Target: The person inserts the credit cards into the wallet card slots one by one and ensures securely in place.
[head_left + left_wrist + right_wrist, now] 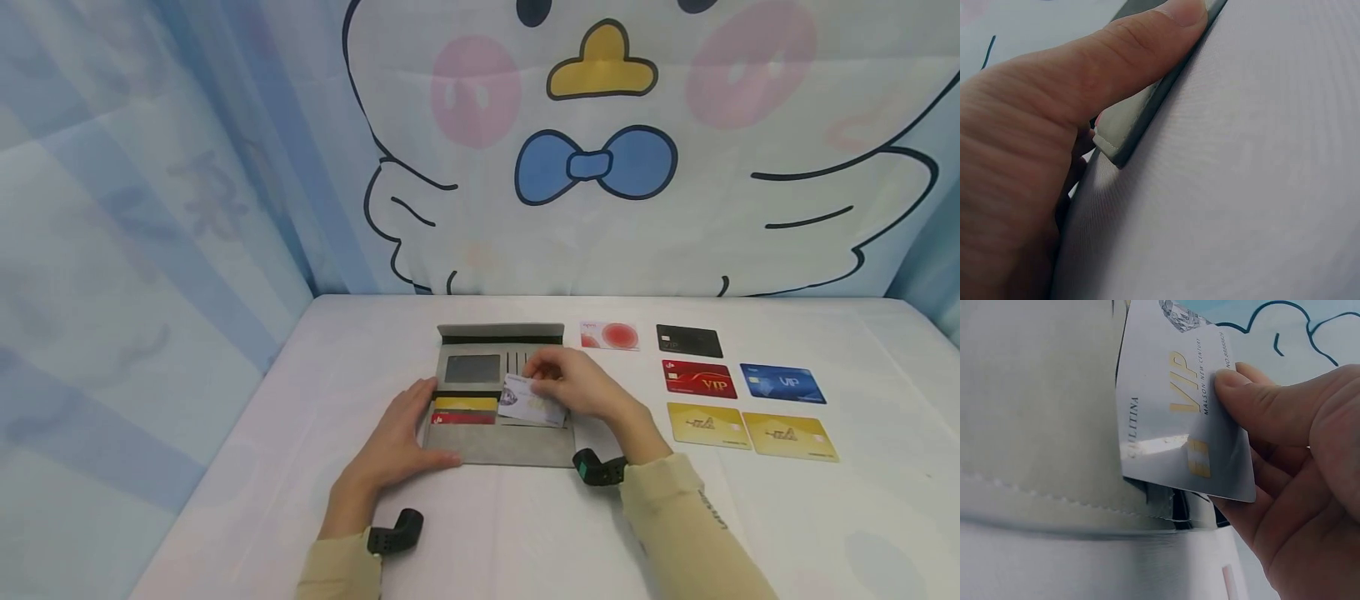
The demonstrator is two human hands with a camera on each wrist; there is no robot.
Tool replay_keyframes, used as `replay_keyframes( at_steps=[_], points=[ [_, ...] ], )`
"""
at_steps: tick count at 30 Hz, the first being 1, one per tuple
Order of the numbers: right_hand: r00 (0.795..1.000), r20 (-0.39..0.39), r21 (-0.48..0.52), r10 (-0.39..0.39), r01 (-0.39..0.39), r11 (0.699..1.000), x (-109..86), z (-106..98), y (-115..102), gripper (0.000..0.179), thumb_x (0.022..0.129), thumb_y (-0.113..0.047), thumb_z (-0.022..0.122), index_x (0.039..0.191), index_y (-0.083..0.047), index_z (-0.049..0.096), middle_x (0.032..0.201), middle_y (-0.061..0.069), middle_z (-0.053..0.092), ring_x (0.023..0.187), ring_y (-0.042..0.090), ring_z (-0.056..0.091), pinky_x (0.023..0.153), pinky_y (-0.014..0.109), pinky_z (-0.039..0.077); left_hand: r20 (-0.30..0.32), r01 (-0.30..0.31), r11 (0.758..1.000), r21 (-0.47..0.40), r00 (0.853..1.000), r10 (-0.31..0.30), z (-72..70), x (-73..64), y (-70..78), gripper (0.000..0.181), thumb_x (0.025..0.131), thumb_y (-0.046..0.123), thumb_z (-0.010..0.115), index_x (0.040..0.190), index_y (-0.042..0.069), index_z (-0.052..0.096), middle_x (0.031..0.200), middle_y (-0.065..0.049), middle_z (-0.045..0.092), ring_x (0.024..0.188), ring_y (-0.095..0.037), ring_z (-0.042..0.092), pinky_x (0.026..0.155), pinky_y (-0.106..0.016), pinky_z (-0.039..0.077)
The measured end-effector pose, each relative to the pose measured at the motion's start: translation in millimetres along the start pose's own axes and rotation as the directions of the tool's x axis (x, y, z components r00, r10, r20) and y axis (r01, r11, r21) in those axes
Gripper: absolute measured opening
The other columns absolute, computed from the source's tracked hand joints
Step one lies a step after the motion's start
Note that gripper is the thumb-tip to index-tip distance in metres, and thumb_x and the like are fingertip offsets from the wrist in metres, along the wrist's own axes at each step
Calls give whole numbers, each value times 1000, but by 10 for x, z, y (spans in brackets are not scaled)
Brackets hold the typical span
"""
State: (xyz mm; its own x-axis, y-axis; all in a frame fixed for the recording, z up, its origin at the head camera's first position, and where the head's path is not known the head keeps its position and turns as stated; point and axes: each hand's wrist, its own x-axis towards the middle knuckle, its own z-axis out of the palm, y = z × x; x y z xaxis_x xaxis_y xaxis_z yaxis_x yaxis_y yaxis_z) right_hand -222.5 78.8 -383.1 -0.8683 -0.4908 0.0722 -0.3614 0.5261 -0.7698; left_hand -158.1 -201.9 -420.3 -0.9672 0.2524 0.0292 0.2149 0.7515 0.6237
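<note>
We grip a silver VIP card (528, 404) in our right hand (588, 387), thumb on its face, fingers behind it. In the head view, taking the unfolded grey wallet (517, 450) as our dial, the card slants over the wallet's 3 o'clock half; we cannot tell whether its lower edge is inside a slot. Our left hand (397, 437) lies spread at 8 o'clock, thumb on the wallet's near edge, fingers alongside its left side. Toward 9 o'clock in the wallet we see a yellow card (465, 403) above a red card (462, 418); a dark pane (473, 368) sits between 10 and 11. On the white tablecloth (495, 533), a pink-and-white card (620, 336) lies near the wallet at 2 o'clock, a black card (692, 341) farther out. At 3 o'clock we have a red VIP card (699, 379), with a blue card (783, 383) beyond; two gold cards (708, 425) lie side by side just past 3.
</note>
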Motion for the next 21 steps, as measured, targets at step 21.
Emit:
replay_keyframes(
  at_steps=[21],
  points=[
    [995,99,-68,-1,8,998,-10,26,-19,14,85,-1,65,96,-9,65,85,-2,59,79,16,53,74,31,47,7,-8,1000,-6,1000,8,-12,-7,25,113,61,54,81,148,10,24,151,-7,25,138,-28,19,110,-48,18]
  ],
)
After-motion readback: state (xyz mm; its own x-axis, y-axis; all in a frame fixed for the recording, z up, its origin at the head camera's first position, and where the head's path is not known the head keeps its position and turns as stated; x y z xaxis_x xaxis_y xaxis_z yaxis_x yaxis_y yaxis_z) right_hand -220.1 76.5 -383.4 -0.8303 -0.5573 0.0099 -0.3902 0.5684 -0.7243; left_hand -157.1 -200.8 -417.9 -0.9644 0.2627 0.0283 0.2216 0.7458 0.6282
